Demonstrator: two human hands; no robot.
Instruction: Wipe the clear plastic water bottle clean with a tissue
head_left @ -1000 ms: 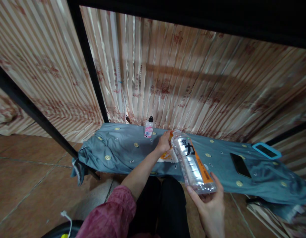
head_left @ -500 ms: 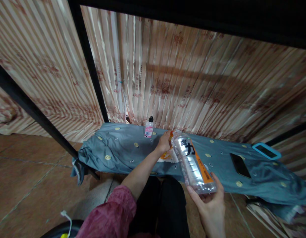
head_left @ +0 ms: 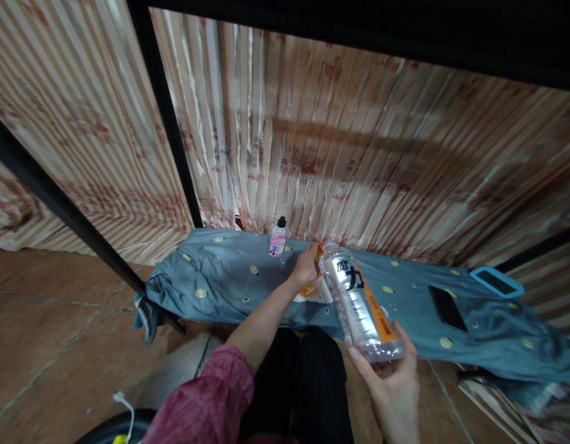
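Observation:
My right hand [head_left: 389,376] grips the base of a clear plastic bottle [head_left: 358,308] with a silver and orange label. The bottle is tilted, its neck pointing up and left toward my left hand [head_left: 307,264]. That left hand is closed at an orange-coloured object [head_left: 318,254], whose shape is mostly hidden behind the fingers and the bottle. Beneath the hand lies a white and orange packet [head_left: 312,291], partly covered by the bottle. A small pink-labelled bottle with a black cap [head_left: 277,237] stands to the left of the left hand.
Everything rests on a narrow surface under a grey-blue patterned cloth [head_left: 229,277]. A black phone [head_left: 447,307] and a blue-framed tablet [head_left: 496,282] lie to the right. Dark metal posts [head_left: 167,111] and a pleated curtain [head_left: 312,142] stand around it.

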